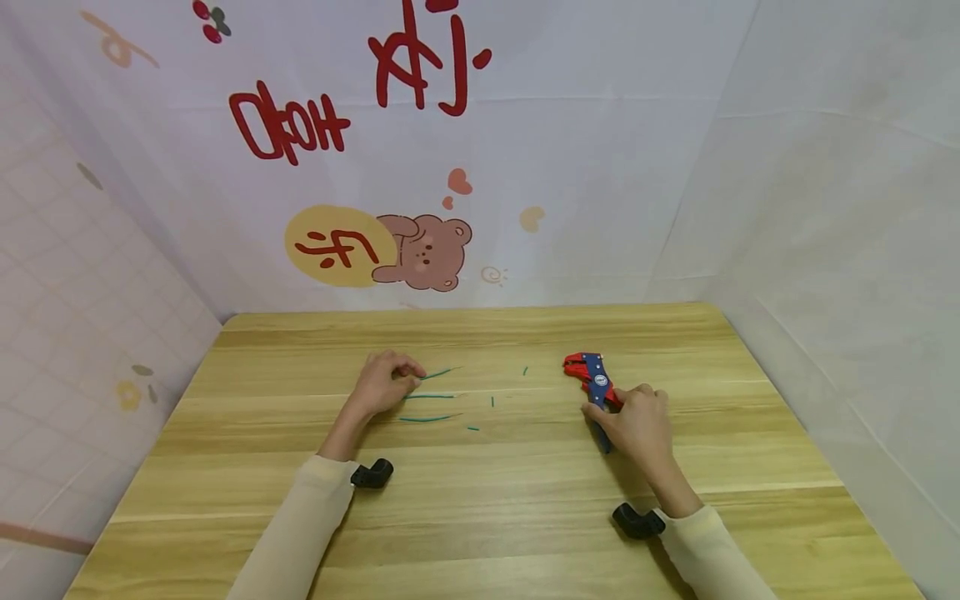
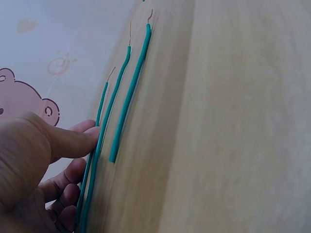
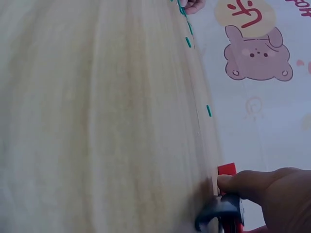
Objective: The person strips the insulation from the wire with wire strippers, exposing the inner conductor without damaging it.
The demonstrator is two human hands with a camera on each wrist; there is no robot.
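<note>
a: which step was in hand at that point?

b: picking up, i'd judge. the left hand [image 1: 384, 382] lay left of the middle of the pale wooden counter [image 1: 480, 533], thumb and curled fingers [image 2: 73, 141] pinching the near ends of thin green insulated wires [image 2: 104, 131]. a third green wire [image 2: 129, 92] lay loose just beside them.

a: and the other hand?

b: the right hand [image 1: 641, 421] sat toward the right edge, fingers clenched round the handles of a red and blue wire stripper [image 1: 592, 379] that rested on the counter, its head pointing to the far edge.

a: what did the next move call for?

b: in my view, lifting one wire free of its neighbours and bringing its end to the stripper's head.

a: how did the wires look?

b: slim, slightly bowed, each with bare copper at the far tip. short green insulation offcuts [image 1: 492, 402] lay scattered between the hands.
</note>
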